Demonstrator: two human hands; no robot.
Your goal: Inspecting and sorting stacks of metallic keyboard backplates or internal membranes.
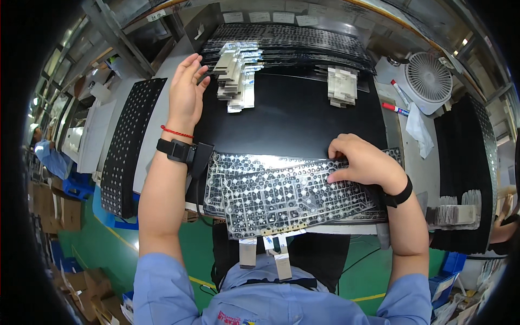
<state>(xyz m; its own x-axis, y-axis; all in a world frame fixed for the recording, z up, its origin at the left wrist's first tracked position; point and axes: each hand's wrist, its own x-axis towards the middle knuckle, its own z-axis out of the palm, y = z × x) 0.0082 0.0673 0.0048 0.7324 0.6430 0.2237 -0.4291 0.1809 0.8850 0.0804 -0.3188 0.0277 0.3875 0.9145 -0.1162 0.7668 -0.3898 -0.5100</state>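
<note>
My left hand [187,92] is raised at the left of the black work mat [292,116], fingers stretched out and holding nothing. It is close to a pile of silver-grey tabs [234,76] that stick out from a stack of dark keyboard sheets [292,40]. My right hand [365,162] grips the far right part of a clear keyboard membrane sheet [287,197], thumb on top and fingers bent at its far edge. This sheet lies slanted over another similar sheet [214,181]. Its tabs [281,265] hang past the table's front edge, towards me.
A second bunch of silver tabs [342,86] hangs from the stack's right. Further right are a white fan [428,76], a red marker [394,109] and a white cloth [420,132]. Dotted black sheets [132,146] lie left; more sheets with tabs [460,211] lie right.
</note>
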